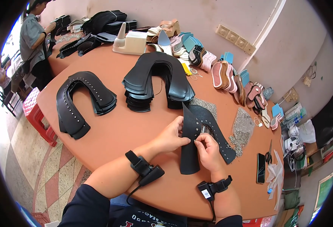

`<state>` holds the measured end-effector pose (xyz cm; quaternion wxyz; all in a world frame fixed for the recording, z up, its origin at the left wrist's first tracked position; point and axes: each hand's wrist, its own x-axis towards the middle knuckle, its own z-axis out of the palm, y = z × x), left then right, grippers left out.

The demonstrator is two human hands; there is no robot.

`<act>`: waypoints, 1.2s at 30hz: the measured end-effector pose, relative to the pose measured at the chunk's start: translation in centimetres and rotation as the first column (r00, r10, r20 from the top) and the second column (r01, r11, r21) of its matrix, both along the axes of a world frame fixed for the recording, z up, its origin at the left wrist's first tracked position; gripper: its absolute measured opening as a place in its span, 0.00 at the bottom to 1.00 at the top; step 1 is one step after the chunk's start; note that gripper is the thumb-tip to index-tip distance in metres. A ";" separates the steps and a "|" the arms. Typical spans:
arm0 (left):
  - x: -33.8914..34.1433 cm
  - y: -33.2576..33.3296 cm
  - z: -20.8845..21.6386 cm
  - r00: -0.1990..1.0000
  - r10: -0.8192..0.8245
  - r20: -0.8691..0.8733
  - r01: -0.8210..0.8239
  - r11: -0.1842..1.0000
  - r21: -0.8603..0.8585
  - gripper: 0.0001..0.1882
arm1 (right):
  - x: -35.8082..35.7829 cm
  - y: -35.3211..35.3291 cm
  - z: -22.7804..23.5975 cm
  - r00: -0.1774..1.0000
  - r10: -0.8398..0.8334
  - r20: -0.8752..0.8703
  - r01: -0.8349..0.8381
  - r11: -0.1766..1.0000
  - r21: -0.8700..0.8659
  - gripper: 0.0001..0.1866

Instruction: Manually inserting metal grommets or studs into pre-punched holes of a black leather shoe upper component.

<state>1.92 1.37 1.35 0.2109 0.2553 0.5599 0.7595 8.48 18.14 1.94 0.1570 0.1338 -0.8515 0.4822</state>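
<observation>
A black U-shaped leather piece [191, 157] with a row of metal studs stands before me, one arm of it raised from the table. My left hand [173, 135] grips its left edge, thumb on the front and fingers behind. My right hand [209, 152] pinches at the inner edge of the same arm, close to the studs. What lies between those fingertips is too small to make out. A short pale stick-like bit shows just above them. Under and behind the leather lies a heap of small metal studs [206, 104], partly hidden.
Stacks of U-shaped black leather [160, 62] and studded pieces [70, 102] lie to the left and beyond. A bag of studs [243, 128], a phone [261, 168] and scissors [268, 155] are on the right. Sole stacks [223, 75] line the wall; a person [34, 38] stands far left.
</observation>
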 end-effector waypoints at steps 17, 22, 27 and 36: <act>0.3 -0.2 0.6 0.999 0.000 -0.046 0.000 1.000 0.000 0.31 | -0.7 -0.7 -0.6 0.996 -0.004 0.091 0.030 0.957 -0.289 0.14; 0.4 -0.4 0.7 1.000 -0.028 -0.003 0.028 0.999 -0.032 0.32 | -0.3 -0.1 -0.1 0.978 0.124 0.168 -0.032 0.885 -0.465 0.17; 0.3 -0.1 0.7 0.997 -0.072 -0.013 0.072 0.997 -0.016 0.30 | -0.3 0.4 0.0 0.945 0.178 0.276 0.019 0.810 -0.586 0.18; 0.4 -0.2 0.5 0.998 -0.060 -0.006 0.060 0.998 0.002 0.29 | -0.3 -0.2 -0.4 0.968 0.127 0.218 -0.016 0.893 -0.449 0.16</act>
